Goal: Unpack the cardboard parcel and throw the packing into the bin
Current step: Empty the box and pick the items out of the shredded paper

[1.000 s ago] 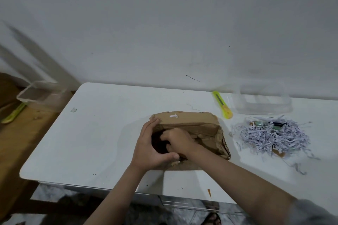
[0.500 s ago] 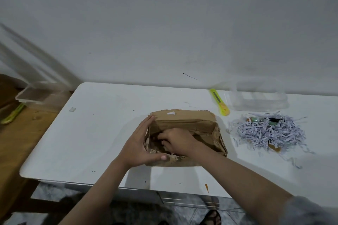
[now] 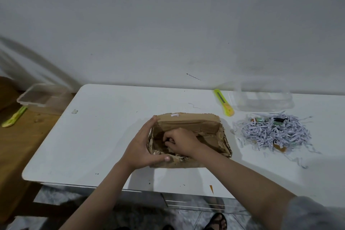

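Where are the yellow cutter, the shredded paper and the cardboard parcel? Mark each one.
yellow cutter (image 3: 223, 103): head view, middle of its body.
shredded paper (image 3: 270, 134): head view, centre of the pile.
cardboard parcel (image 3: 196, 124): head view, inside of its far wall.

Yellow box cutter (image 3: 223, 102) lies on white bench (image 3: 104, 136), near far edge. Second green cutter (image 3: 14, 117) on wooden side table (image 3: 22, 145), left.

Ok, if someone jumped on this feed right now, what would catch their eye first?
The open cardboard box at the middle of the white table, with the left hand braced against its left wall and the right hand reaching inside, fingers curled; what they hold, if anything, is hidden. To the right lies a heap of shredded paper with small items in it, and behind that a yellow cutter beside a clear tub.
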